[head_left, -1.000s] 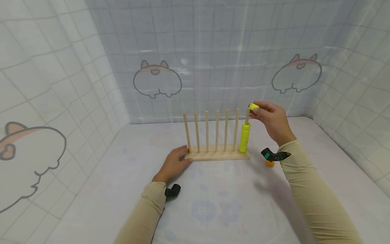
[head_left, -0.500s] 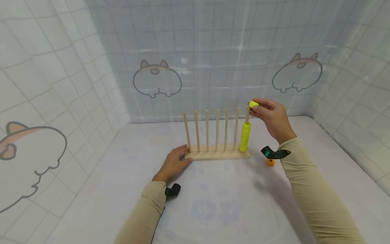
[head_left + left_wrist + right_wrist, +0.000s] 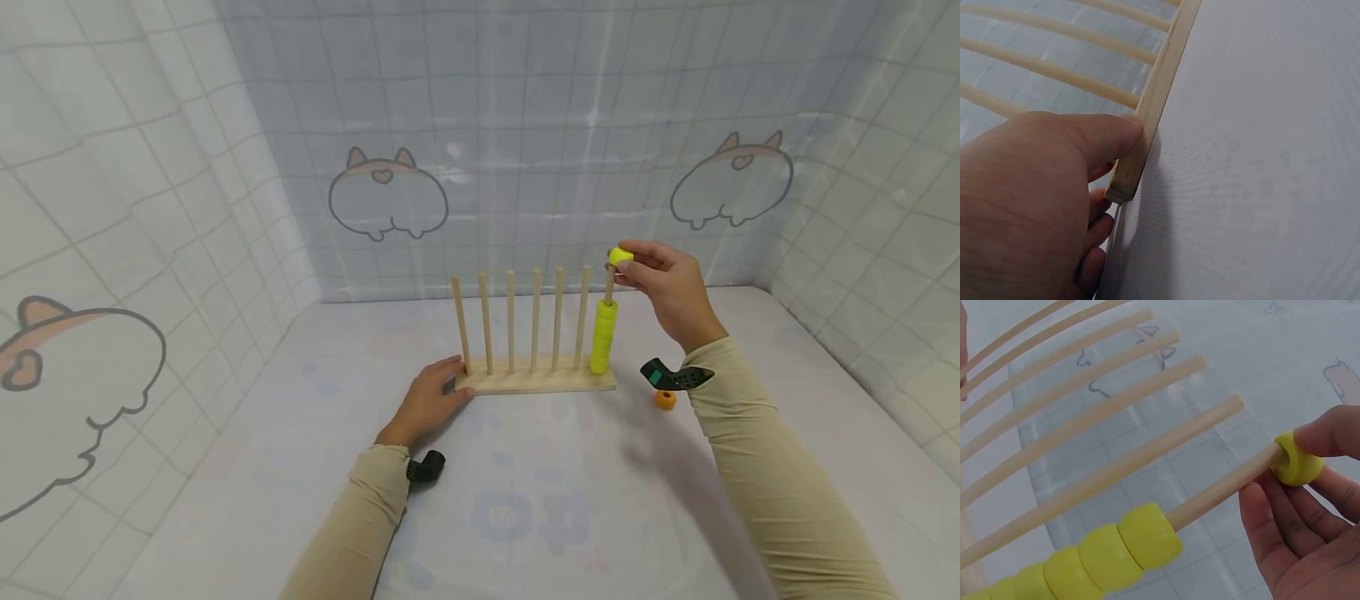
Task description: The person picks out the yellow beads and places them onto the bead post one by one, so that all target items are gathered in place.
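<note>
A yellow bead [image 3: 1300,464] is pinched between the thumb and fingers of my right hand [image 3: 671,287]. Its hole meets the tip of the rightmost wooden peg [image 3: 1229,486]; how far the peg goes in I cannot tell. Lower on that same peg, several yellow beads [image 3: 603,337] sit stacked. My left hand [image 3: 426,406] grips the left end of the wooden base [image 3: 532,383], its thumb on the front edge in the left wrist view and some fingers hidden behind the wood. The other pegs [image 3: 535,321] stand bare in a row.
An orange bead [image 3: 665,400] lies on the white tabletop [image 3: 525,467], right of the base and near my right wrist. Behind rises a tile-patterned backdrop [image 3: 525,167], with matching side walls left and right.
My right hand has moved the yellow bead slightly up and left, and its hole now tilts down onto the tip of the rightmost peg. My left hand stays in place.
</note>
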Motion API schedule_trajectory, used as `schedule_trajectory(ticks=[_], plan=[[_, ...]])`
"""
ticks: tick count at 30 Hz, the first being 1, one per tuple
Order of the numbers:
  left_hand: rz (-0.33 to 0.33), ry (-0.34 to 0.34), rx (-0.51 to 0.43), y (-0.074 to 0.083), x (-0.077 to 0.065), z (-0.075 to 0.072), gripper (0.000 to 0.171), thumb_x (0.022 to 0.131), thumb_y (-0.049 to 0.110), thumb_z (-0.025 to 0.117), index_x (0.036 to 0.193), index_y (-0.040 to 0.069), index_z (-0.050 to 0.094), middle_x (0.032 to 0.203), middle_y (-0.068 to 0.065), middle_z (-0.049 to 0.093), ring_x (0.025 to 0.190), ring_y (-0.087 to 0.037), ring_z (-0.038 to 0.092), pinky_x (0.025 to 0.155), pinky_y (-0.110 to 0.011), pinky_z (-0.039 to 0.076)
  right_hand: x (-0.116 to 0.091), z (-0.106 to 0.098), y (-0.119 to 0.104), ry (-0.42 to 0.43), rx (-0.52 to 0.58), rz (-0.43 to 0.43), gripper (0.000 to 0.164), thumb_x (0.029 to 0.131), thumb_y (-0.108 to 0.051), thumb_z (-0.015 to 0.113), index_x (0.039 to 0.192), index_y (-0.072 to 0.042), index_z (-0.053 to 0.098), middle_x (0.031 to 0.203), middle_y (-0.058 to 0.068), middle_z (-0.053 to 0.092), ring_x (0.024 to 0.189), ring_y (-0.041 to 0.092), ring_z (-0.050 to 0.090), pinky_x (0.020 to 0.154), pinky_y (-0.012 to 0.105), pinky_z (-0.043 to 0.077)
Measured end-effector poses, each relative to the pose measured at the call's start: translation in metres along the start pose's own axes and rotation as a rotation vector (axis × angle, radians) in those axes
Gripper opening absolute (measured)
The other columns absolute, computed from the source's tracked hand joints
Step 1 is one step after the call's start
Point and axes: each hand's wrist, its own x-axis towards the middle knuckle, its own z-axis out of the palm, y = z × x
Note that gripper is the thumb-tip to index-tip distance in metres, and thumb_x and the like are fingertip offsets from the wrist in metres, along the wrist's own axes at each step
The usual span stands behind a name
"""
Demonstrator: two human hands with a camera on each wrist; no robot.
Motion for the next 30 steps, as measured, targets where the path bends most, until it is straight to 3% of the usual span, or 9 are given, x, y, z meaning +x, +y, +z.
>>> schedule_trajectory(ticks=[10, 14, 22, 30], plan=[[0.013, 0.014, 0.008, -0.0025, 0.0, 0.0011, 0.055, 0.097, 0.031, 0.067, 0.144, 0.004, 0.055, 0.154, -0.01, 0.044, 0.143, -0.035, 0.035, 0.116, -0.054, 0.027, -0.0003, 0.0016, -0.0023, -0.035, -0.055, -0.004, 0.045, 0.094, -0.01, 0.072, 0.132, 0.009, 0.057, 0.113, 0.011, 0.066, 0.106, 0.026, 0.065, 0.088, 0.024, 0.055], [0.008, 0.011, 0.007, -0.0013, 0.0006, 0.0002, 0.055, 0.096, 0.03, 0.067, 0.144, 0.004, 0.054, 0.154, -0.01, 0.044, 0.144, -0.035, 0.034, 0.117, -0.053, 0.026, -0.0002, 0.001, -0.0035, -0.044, -0.08, -0.009, 0.041, 0.095, -0.011, 0.071, 0.131, 0.004, 0.06, 0.114, 0.011, 0.066, 0.105, 0.025, 0.065, 0.088, 0.024, 0.055], [-0.006, 0.003, 0.006, 0.0006, 0.0003, -0.0003, 0.056, 0.097, 0.031, 0.066, 0.144, 0.005, 0.054, 0.155, -0.009, 0.043, 0.144, -0.034, 0.033, 0.117, -0.053, 0.025, 0.0, 0.001, -0.0032, -0.06, -0.104, 0.005, 0.045, 0.096, -0.012, 0.069, 0.133, 0.009, 0.056, 0.118, 0.011, 0.064, 0.104, 0.021, 0.063, 0.089, 0.024, 0.054], [-0.008, 0.004, -0.002, 0.0029, -0.0005, -0.001, 0.055, 0.097, 0.029, 0.066, 0.144, 0.004, 0.054, 0.155, -0.009, 0.043, 0.145, -0.034, 0.033, 0.118, -0.052, 0.025, -0.0001, 0.0005, -0.0035, -0.067, -0.141, 0.018, 0.04, 0.098, -0.012, 0.067, 0.133, 0.005, 0.057, 0.122, 0.013, 0.062, 0.104, 0.021, 0.064, 0.089, 0.025, 0.054]])
